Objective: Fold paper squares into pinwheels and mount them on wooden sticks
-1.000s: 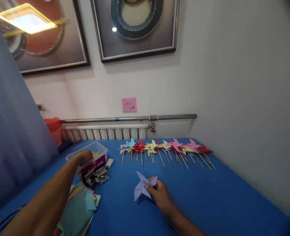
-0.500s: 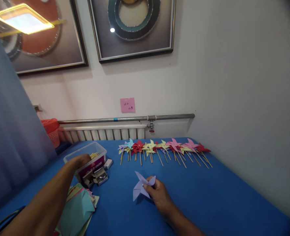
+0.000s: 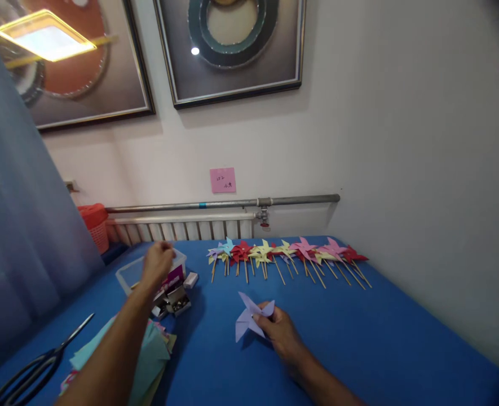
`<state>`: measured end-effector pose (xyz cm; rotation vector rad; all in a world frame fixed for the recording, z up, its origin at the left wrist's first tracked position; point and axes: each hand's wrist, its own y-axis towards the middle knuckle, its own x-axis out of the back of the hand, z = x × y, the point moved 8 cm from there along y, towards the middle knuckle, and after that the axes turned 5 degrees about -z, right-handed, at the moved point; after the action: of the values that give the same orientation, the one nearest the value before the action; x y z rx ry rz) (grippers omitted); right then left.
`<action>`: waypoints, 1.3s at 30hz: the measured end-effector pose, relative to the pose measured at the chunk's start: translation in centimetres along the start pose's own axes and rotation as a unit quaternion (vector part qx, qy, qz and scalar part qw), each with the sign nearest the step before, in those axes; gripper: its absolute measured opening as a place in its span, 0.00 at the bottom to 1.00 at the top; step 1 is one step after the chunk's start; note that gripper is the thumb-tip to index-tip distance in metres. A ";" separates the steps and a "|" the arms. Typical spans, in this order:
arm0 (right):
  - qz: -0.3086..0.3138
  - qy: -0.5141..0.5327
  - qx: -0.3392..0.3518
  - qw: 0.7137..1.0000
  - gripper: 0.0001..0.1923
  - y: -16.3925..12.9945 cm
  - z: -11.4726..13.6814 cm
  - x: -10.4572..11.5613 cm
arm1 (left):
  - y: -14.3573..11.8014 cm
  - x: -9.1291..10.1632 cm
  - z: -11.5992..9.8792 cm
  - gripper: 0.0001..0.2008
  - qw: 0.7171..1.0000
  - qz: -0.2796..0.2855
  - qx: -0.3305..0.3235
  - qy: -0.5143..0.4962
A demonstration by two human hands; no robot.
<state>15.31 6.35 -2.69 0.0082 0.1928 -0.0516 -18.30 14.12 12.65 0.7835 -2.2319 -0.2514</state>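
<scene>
Blue table (image 3: 359, 349), filling the near scene to the far wall.
Stack of coloured paper sheets (image 3: 151, 361), near left, partly under the left forearm.
Row of finished pinwheels (image 3: 287, 255), far side, running left to right, sticks pointing toward the near edge.
Clear plastic box (image 3: 131, 277), left of centre, just beneath the left hand.
Scissors (image 3: 33, 366), near left corner, blades pointing far-right.
Lilac paper pinwheel (image 3: 249, 321), centre of table, no stick; longest blade points near-left, upper blade far.
Right hand (image 3: 281, 332), pinching the pinwheel's right side between thumb and fingers.
Left hand (image 3: 158, 262), raised above the box, fingers curled; contents, if any, cannot be told
</scene>
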 end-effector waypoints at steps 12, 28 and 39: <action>-0.038 0.106 -0.070 0.991 0.22 -0.4 0.1 0.5 | -18.5 -14.7 -2.2 0.06 0.921 0.323 -0.014 -0.218; -0.012 0.060 -0.056 0.997 0.23 0.5 -0.8 0.4 | -20.1 -14.7 -3.5 0.06 0.843 0.445 0.085 -0.290; -0.031 0.045 -0.013 0.998 0.23 1.1 -1.8 1.7 | -20.8 -13.8 -4.8 0.05 0.851 0.440 0.084 -0.274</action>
<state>16.72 7.39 -4.77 -0.0221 0.2833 -0.1098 2.06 6.28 -0.36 -0.3527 -2.9211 0.2073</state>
